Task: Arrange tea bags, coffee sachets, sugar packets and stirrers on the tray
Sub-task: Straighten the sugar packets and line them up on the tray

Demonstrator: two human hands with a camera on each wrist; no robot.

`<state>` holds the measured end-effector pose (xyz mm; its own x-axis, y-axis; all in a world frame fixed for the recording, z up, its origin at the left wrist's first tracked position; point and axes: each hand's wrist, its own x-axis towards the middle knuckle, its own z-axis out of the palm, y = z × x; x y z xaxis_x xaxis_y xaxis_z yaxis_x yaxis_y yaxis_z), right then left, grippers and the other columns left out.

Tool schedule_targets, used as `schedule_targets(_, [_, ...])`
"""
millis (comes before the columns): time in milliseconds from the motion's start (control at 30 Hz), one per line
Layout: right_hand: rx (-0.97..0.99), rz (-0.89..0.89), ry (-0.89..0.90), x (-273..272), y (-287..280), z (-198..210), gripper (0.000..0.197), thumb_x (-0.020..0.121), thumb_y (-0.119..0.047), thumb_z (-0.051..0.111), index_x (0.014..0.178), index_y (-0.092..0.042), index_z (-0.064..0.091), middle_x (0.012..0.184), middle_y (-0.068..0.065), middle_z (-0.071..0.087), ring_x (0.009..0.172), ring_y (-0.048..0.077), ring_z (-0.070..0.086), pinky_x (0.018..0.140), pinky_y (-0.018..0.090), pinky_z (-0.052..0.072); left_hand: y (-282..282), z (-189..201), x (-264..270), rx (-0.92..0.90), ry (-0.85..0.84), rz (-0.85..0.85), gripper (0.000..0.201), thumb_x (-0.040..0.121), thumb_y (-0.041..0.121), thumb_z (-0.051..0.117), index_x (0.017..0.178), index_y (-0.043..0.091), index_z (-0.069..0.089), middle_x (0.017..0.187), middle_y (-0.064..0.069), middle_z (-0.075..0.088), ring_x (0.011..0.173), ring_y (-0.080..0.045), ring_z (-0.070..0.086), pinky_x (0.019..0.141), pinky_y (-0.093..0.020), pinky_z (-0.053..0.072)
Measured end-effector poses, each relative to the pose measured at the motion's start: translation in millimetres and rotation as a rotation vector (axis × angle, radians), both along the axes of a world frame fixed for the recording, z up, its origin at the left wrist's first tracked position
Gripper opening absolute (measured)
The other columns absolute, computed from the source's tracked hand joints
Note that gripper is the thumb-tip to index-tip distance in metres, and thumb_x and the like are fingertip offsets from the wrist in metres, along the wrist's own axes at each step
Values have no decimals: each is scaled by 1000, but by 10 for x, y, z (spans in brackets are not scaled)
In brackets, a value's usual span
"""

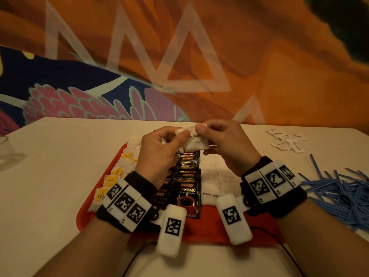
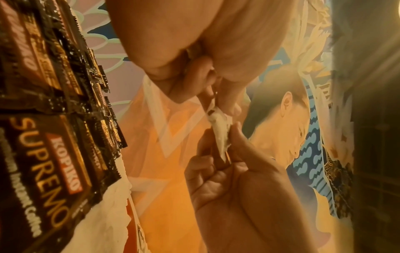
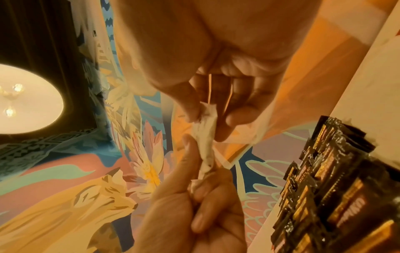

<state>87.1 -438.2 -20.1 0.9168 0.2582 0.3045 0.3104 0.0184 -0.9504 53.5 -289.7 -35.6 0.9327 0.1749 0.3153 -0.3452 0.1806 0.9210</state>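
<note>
Both hands are raised over the red tray [image 1: 209, 222] and pinch a small bunch of white sugar packets [image 1: 196, 143] between them. My left hand [image 1: 179, 134] holds its left end, and my right hand [image 1: 201, 129] holds the top right edge. The wrist views show the same crumpled white sugar packets [image 2: 220, 135] [image 3: 206, 137] pinched by thumb and fingers from both sides. On the tray lie tea bags [image 1: 113, 178] with yellow tags at the left, black coffee sachets [image 1: 185, 182] in overlapping rows in the middle, and white brown-sugar packets [image 1: 217, 176] at the right.
Loose white sugar packets [image 1: 285, 141] lie on the table at the far right. A heap of blue stirrers [image 1: 339, 190] spreads along the right edge. A glass [image 1: 6, 152] stands at the far left. A painted wall runs behind the table.
</note>
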Motion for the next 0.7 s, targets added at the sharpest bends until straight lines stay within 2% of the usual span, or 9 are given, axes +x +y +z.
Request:
schedule_targets(67, [15, 23, -46, 5, -4, -15, 9, 92, -7, 64, 89, -11, 71, 75, 0, 70, 63, 9, 64, 53, 22, 51, -1, 17, -10, -19, 10, 0, 19, 73, 27, 74, 84, 12, 75, 89, -16, 62, 79, -35, 64, 76, -54, 53])
schedule_targets(100, [7, 41, -76, 7, -11, -21, 9, 89, -4, 67, 91, -12, 72, 78, 0, 72, 66, 9, 66, 55, 23, 51, 17, 7, 2, -20, 14, 0, 19, 75, 24, 73, 87, 9, 73, 86, -14, 63, 74, -30, 67, 70, -44, 56])
schedule_targets(133, [-15, 49, -102, 13, -17, -28, 13, 86, -2, 70, 93, -12, 72, 81, 2, 73, 69, 10, 67, 58, 24, 52, 31, 2, 8, -32, 17, -4, 17, 80, 20, 71, 88, 6, 70, 79, -10, 65, 64, -21, 67, 59, -32, 56])
schedule_targets(200, [-61, 21, -134, 30, -25, -36, 19, 80, 0, 76, 94, -12, 72, 86, 8, 75, 74, 14, 69, 63, 25, 53, 38, 20, -4, -91, 40, -23, 9, 89, 11, 65, 91, 2, 66, 61, 0, 58, 42, -6, 53, 39, -16, 42])
schedule_targets(267, [-58, -16, -143, 45, -27, -41, 19, 78, 0, 77, 91, -13, 73, 87, 11, 75, 75, 16, 70, 65, 26, 53, 43, 23, -4, -146, 65, -42, 8, 91, 10, 63, 90, 2, 66, 54, 0, 49, 36, -3, 42, 34, -13, 35])
schedule_targets(400, [-104, 5, -86, 46, -38, -50, 17, 77, -9, 80, 91, -15, 73, 88, 9, 75, 77, 18, 70, 65, 28, 55, 15, 59, -35, -121, 40, -23, 11, 94, 4, 58, 97, -5, 64, 45, 10, 52, 35, -1, 48, 36, -11, 37])
schedule_targets(533, [-177, 15, -58, 57, -56, -73, 17, 77, -11, 81, 90, -6, 73, 87, 16, 74, 72, 20, 67, 58, 27, 50, 15, 66, -40, -123, 45, -22, 18, 94, 7, 59, 105, -6, 63, 53, 7, 52, 36, -1, 50, 36, -11, 37])
schedule_targets(600, [-152, -17, -65, 65, -57, -72, 13, 77, -10, 81, 86, -9, 72, 84, 12, 75, 71, 21, 68, 57, 26, 49, 19, 63, -45, -79, 68, -61, 19, 93, 11, 60, 105, -3, 64, 61, 4, 57, 39, -1, 51, 36, -11, 37])
schedule_targets(700, [-157, -25, -45, 59, -69, -54, 12, 77, -10, 81, 85, -7, 72, 82, 10, 74, 70, 19, 67, 56, 26, 50, 31, 51, -43, -44, 77, -76, 13, 93, 6, 60, 101, -4, 65, 52, 8, 56, 36, -1, 50, 35, -11, 36])
